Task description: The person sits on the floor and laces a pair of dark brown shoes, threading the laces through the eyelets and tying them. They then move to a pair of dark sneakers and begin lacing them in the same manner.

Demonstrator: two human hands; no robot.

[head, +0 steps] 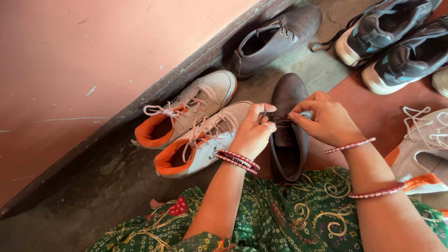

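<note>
A dark brown leather shoe (pixel 289 93) stands on the floor in front of me, toe pointing away. My left hand (pixel 254 130) pinches one thin dark lace end over its tongue. My right hand (pixel 326 119) pinches the other lace end from the right side. Both hands meet above the shoe's opening. Red and white bangles ring both wrists. The lace itself is mostly hidden by my fingers.
A white and orange sports shoe pair (pixel 196 121) lies left of the brown shoe. The matching brown shoe (pixel 275 37) rests by the pink wall (pixel 93 56). Dark sneakers (pixel 396 42) sit far right, another white and orange shoe (pixel 420 149) at the right edge. My green patterned dress (pixel 289 214) fills the foreground.
</note>
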